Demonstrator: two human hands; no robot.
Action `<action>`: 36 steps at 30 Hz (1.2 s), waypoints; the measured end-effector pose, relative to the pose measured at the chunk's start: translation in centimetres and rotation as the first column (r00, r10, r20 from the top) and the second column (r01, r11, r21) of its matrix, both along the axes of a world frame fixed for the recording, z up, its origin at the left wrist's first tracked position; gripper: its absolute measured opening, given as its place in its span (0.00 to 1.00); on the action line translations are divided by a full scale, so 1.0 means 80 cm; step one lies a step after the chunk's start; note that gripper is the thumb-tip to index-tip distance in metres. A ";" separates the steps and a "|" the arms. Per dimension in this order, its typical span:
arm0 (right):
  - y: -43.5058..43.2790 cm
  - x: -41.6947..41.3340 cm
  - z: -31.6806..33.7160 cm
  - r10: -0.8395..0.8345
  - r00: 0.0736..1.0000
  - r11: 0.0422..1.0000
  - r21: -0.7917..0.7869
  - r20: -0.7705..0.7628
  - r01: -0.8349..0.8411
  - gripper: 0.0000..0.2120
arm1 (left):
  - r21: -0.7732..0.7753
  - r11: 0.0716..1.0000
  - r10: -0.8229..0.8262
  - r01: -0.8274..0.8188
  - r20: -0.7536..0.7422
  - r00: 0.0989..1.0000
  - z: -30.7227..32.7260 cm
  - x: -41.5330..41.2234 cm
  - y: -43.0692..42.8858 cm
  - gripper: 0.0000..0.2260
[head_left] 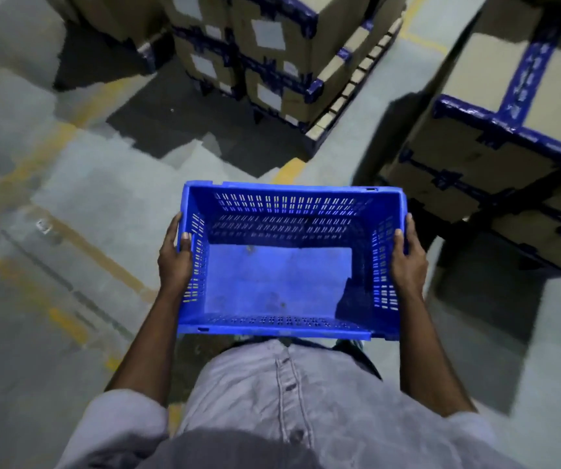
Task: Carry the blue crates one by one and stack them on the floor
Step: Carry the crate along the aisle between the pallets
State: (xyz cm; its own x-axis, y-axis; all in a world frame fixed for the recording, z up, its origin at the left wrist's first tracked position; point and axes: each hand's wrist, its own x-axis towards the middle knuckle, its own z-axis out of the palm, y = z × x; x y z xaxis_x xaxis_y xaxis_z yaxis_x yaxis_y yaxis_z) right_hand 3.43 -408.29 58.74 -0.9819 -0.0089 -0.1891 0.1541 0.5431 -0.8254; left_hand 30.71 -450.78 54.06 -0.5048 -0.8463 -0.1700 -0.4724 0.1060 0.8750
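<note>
An empty blue crate (279,275) with slotted walls hangs level in front of my waist, well above the floor. My left hand (174,262) grips its left rim, thumb hooked inside the wall. On the opposite rim my right hand (407,262) holds the same way. The crate's near edge sits just ahead of my grey shirt. No other blue crate shows in this view.
Cardboard boxes (272,55) with blue tape stand stacked on a pallet straight ahead. Another taped stack of boxes (495,137) rises close on the right. Grey concrete floor (69,198) with worn yellow lines stretches to the left.
</note>
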 end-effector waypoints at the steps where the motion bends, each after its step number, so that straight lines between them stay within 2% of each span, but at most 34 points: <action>1: -0.002 0.013 -0.002 -0.048 0.999 0.999 0.002 -0.015 0.048 0.24 | -0.006 0.999 -0.051 0.051 0.002 0.999 0.005 -0.013 -0.018 0.21; 4: -0.014 0.046 0.000 -0.146 0.989 0.989 0.007 -0.036 0.147 0.25 | -0.037 0.981 -0.190 0.190 0.008 0.982 0.018 -0.052 -0.063 0.21; 7: -0.025 0.070 0.004 -0.240 0.968 0.968 0.057 -0.068 0.244 0.25 | 0.000 0.954 -0.299 0.299 0.007 0.954 0.026 -0.080 -0.085 0.21; 13: -0.029 0.076 -0.006 -0.326 0.943 0.938 0.104 -0.060 0.331 0.27 | 0.112 0.931 -0.353 0.349 0.018 0.936 -0.010 -0.127 -0.110 0.21; 16: -0.024 0.075 -0.031 -0.310 0.951 0.939 0.153 -0.008 0.307 0.28 | 0.108 0.919 -0.389 0.379 0.096 0.916 -0.046 -0.136 -0.118 0.22; 18: -0.018 0.077 -0.066 -0.255 0.962 0.952 0.199 0.096 0.232 0.27 | 0.108 0.914 -0.404 0.391 0.162 0.900 -0.087 -0.132 -0.119 0.23; 21: -0.012 0.078 -0.161 -0.169 0.958 0.974 0.188 0.230 0.127 0.30 | 0.154 0.947 -0.316 0.283 0.271 0.909 -0.194 -0.118 -0.122 0.25; 23: -0.011 0.084 -0.226 -0.166 0.937 0.974 0.202 0.306 0.107 0.31 | 0.200 0.958 -0.262 0.205 0.320 0.911 -0.267 -0.104 -0.121 0.17; 26: -0.012 0.094 -0.323 -0.155 0.905 0.976 0.204 0.397 0.078 0.31 | 0.266 0.953 -0.245 0.145 0.390 0.888 -0.370 -0.088 -0.123 0.15; 32: -0.015 0.076 -0.444 -0.090 0.911 0.993 0.108 0.403 0.051 0.27 | 0.329 0.942 -0.222 0.073 0.441 0.869 -0.450 -0.091 -0.116 0.09; 36: -0.025 0.061 -0.492 -0.069 0.927 0.996 0.073 0.368 0.045 0.27 | 0.368 0.929 -0.214 0.043 0.437 0.874 -0.477 -0.089 -0.118 0.07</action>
State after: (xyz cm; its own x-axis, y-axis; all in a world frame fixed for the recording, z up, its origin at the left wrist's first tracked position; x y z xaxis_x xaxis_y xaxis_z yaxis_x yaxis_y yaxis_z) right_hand 8.34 -410.26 19.37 -0.8404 0.0685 -0.5375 0.4744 0.5725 -0.6687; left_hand 23.59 -460.22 15.92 -0.3954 -0.6270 -0.6712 -0.8319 -0.0653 0.5510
